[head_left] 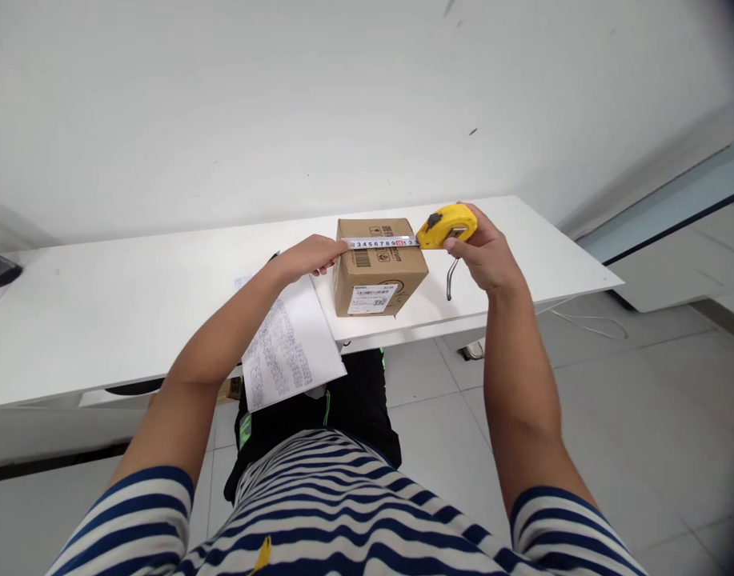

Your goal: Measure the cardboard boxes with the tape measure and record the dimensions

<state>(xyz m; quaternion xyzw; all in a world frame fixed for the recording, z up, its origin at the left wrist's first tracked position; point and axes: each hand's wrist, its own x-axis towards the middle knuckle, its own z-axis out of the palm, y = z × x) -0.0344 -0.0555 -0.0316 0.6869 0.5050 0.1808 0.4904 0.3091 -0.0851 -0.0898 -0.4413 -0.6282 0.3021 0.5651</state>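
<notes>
A brown cardboard box (375, 274) stands on the white table, with a white label (372, 298) on its near side and dark print on top. Across its top runs the numbered blade (382, 242) of a tape measure. My left hand (312, 258) pinches the blade's free end at the box's left edge. At the right edge, my right hand (487, 252) is wrapped round the yellow tape measure case (447, 226). From the case hangs a dark wrist strap (450, 280).
An open notebook (291, 344) with handwriting lies left of the box and juts over the front edge of the white table (132, 304). A dark object (0, 268) sits at the far left. Behind the table rises a white wall (318, 104).
</notes>
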